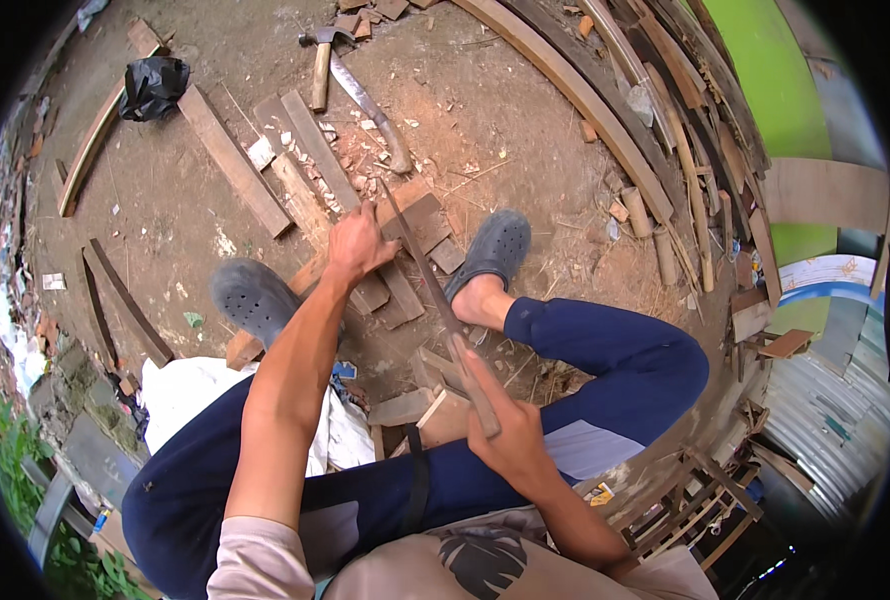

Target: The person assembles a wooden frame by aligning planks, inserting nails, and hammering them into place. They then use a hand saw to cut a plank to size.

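Seen from above: right hand [505, 425] closed around the wooden handle of a long machete [427, 268], blade angled forward over the wood pieces; left hand [357, 245] fingers curled, pressing a short board [405, 215] on the dirt between two grey clogs [255, 298]; a hammer [321, 62] lies well beyond.

Even soft daylight – faint shadows, sharp centre – fisheye bending, dark rim.
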Demonstrator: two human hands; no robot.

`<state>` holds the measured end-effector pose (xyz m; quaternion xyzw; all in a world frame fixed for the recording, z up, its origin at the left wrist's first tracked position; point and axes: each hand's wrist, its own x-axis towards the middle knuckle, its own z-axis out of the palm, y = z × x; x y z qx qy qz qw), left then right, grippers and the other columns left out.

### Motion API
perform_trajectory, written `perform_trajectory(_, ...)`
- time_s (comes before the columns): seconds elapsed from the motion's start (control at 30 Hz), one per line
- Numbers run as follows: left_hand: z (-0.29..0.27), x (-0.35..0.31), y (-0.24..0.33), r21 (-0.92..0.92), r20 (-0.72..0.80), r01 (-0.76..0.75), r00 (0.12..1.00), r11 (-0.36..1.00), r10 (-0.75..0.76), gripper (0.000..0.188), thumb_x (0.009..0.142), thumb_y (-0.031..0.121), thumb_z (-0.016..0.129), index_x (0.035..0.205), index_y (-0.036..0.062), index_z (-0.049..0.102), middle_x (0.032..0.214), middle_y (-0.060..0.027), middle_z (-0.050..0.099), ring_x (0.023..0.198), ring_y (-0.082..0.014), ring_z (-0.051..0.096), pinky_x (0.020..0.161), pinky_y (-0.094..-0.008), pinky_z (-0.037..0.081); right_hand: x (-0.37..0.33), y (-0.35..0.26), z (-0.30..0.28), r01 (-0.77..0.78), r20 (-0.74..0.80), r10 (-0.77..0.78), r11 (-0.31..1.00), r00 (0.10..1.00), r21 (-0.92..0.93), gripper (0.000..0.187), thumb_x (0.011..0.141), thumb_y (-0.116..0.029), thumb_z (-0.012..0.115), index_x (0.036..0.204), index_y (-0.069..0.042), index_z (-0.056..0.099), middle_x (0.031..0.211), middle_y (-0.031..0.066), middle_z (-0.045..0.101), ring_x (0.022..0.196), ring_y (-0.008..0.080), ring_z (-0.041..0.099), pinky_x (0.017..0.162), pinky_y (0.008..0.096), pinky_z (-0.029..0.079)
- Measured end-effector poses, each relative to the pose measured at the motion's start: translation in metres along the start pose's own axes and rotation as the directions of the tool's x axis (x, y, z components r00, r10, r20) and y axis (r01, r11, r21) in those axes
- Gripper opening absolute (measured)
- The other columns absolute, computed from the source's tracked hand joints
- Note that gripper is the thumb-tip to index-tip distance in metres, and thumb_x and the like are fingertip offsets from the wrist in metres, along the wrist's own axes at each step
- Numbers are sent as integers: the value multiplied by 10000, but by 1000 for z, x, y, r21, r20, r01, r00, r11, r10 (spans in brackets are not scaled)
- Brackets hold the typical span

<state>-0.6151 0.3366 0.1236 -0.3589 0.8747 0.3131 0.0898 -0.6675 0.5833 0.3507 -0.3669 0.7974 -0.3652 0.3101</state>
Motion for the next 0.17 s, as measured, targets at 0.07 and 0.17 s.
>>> perform_trajectory(0.07,-1,3,-1,6,-21,-19,1000,1000,19,671,726,372,758,1165,-95,559,960,-316,682,890,-464,700,813,-514,582,14,7,5,7,-12,-6,998,1000,63,764,845,-33,637,1554,-223,423,994,278,704,849,478,686,712,514,557)
perform_trajectory(0.17,10,16,11,-40,-12,-56,998,998,56,660,728,381,756,1157,-86,573,968,-310,685,901,-460,701,819,-515,581,78,42,31,-74,38,72,997,997,39,749,858,-17,613,1554,-219,423,1040,286,695,864,475,685,716,498,560)
